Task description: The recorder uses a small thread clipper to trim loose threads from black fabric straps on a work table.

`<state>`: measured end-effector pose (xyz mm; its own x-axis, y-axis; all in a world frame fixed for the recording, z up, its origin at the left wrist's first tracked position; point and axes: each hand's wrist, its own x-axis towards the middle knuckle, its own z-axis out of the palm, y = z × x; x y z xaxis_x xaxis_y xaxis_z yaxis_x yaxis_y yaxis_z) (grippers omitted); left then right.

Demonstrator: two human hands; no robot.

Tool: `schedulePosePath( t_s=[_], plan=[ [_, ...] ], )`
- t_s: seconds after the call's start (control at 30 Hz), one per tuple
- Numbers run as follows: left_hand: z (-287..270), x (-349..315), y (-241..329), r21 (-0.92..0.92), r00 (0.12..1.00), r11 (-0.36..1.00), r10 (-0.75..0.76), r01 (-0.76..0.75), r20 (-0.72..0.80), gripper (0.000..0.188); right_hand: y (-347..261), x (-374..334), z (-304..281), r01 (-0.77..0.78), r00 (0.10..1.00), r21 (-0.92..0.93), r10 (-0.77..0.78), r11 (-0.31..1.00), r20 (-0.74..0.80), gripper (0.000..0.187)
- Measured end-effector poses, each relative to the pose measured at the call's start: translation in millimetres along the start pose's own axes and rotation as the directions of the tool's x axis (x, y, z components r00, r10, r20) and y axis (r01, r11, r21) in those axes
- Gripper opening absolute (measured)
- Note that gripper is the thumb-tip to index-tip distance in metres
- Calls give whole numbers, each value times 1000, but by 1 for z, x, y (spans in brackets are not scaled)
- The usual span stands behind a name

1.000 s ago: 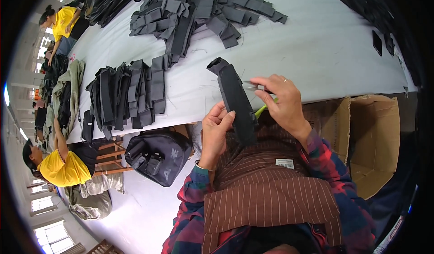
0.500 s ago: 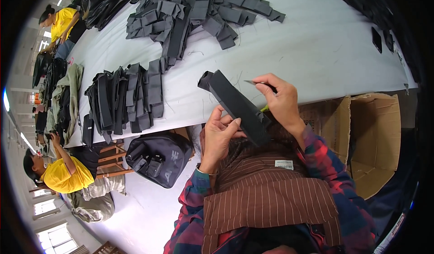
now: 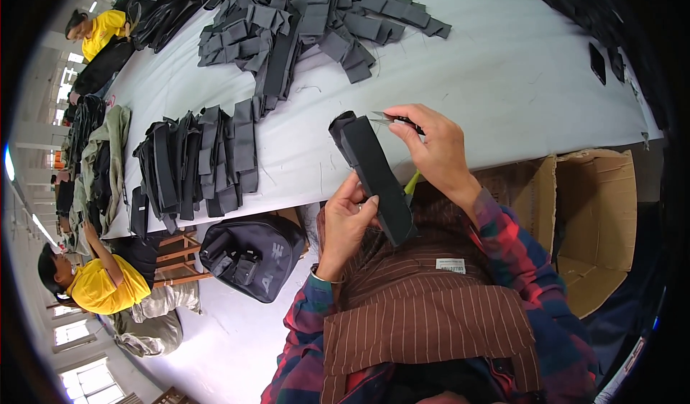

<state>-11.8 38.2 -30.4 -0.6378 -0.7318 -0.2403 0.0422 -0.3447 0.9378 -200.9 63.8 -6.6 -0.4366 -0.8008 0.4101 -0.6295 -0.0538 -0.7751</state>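
My left hand (image 3: 346, 221) grips a folded dark grey fabric strip (image 3: 379, 177) near its lower half, thumb on the front face. The strip stands tilted over the table edge, its top end leaning left. My right hand (image 3: 440, 151) is closed around small thread snips (image 3: 409, 122) with dark handles. Their silver blades point left, apart, close to the strip's upper right edge. Whether the blades touch a thread cannot be made out. A yellow-green pointed thing (image 3: 412, 182) shows between the strip and my right hand; its kind is unclear.
On the white table (image 3: 503, 80) lie a row of grey fabric strips (image 3: 198, 159) and a larger heap (image 3: 309, 23). A dark bag (image 3: 255, 253) sits below left, an open cardboard box (image 3: 593, 224) right. Two people in yellow shirts (image 3: 111, 285) are at the left.
The strip has turned more upright and its top has shifted right. My right hand has moved up and left, bringing the snips' blades closer to the strip's top.
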Motion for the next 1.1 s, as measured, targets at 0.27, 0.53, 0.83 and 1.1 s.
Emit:
schedulePosePath(
  t_s=[0.27, 0.53, 0.83, 1.1],
  plan=[
    [-3, 1, -1, 32, 1000, 999, -12, 11, 4, 56, 8, 5, 4, -7, 1000, -77, 8, 997, 14, 15],
    [-17, 14, 12, -185, 980, 976, 82, -116, -180, 57, -5, -23, -27, -62, 992, 142, 46, 988, 113, 13],
    [-11, 13, 18, -195, 969, 968, 117, -160, -218, 56, -1, -41, -20, 142, 976, -22, -136, 990, 168, 14],
    [-16, 11, 15, -255, 991, 963, 53, -84, -124, 57, -7, -40, -14, 171, 975, -78, -157, 982, 158, 15]
  ],
)
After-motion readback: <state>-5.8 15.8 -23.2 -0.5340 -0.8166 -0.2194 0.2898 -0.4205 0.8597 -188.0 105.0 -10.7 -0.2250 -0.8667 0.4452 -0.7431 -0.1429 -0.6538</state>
